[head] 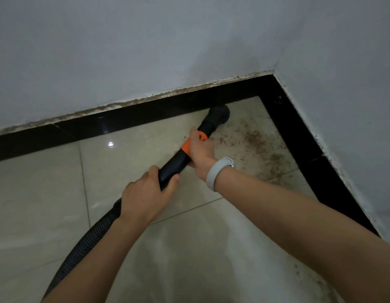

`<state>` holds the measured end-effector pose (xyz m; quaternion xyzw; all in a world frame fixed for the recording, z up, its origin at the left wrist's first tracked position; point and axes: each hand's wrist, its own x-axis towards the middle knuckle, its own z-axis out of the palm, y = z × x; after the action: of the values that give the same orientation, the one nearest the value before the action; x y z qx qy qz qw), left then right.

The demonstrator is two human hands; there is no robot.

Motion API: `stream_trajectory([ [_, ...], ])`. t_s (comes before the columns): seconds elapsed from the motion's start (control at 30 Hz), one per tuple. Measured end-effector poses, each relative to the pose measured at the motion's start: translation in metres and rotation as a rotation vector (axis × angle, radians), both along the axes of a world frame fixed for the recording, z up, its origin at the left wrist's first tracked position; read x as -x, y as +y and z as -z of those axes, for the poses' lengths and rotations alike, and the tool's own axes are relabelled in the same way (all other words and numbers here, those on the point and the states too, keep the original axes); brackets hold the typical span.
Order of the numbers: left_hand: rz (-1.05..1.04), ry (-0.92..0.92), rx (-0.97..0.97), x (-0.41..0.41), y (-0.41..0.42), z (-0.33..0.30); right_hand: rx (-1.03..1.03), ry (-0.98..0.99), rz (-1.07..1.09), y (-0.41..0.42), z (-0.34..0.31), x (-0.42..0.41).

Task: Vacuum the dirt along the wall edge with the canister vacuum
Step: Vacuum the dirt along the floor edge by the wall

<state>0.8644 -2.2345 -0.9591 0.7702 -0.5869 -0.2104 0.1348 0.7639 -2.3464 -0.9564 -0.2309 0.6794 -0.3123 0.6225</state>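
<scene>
A black vacuum wand (208, 124) with an orange collar (186, 147) ends in a round black nozzle (220, 112), which sits on the beige tile against the black skirting (146, 114) near the room corner. My right hand (200, 149) grips the wand at the orange collar. My left hand (147, 194) grips the wand's lower black end, where the ribbed black hose (84, 243) joins. Brown dirt (255, 138) is scattered over the tile to the right of the nozzle, toward the right-hand skirting. The canister is out of view.
Two grey-white walls (146, 51) meet at a corner at upper right. Grime runs along the top edge of the skirting (334, 171). The hose trails off the lower left of the frame. A pale band (213, 173) is on my right wrist.
</scene>
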Motion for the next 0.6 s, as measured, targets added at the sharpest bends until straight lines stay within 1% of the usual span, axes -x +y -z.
stream_trajectory([
  [0.1, -0.105, 0.015, 0.056, -0.026, 0.016, -0.006, 0.019, -0.029, -0.096, 0.016, -0.007, -0.038],
  [0.17, -0.191, -0.003, 0.071, -0.043, 0.031, -0.009, 0.009, -0.083, -0.165, 0.031, -0.012, -0.059],
  [0.3, -0.37, -0.055, 0.019, -0.07, 0.066, -0.006, -0.077, -0.13, -0.278, 0.067, -0.009, -0.089],
  [0.43, -0.376, -0.048, -0.096, -0.08, 0.088, 0.008, -0.174, -0.113, -0.271, 0.088, 0.004, -0.102],
  [0.6, -0.365, 0.013, -0.099, -0.076, 0.089, 0.019, -0.178, -0.047, -0.267, 0.084, 0.013, -0.099],
])
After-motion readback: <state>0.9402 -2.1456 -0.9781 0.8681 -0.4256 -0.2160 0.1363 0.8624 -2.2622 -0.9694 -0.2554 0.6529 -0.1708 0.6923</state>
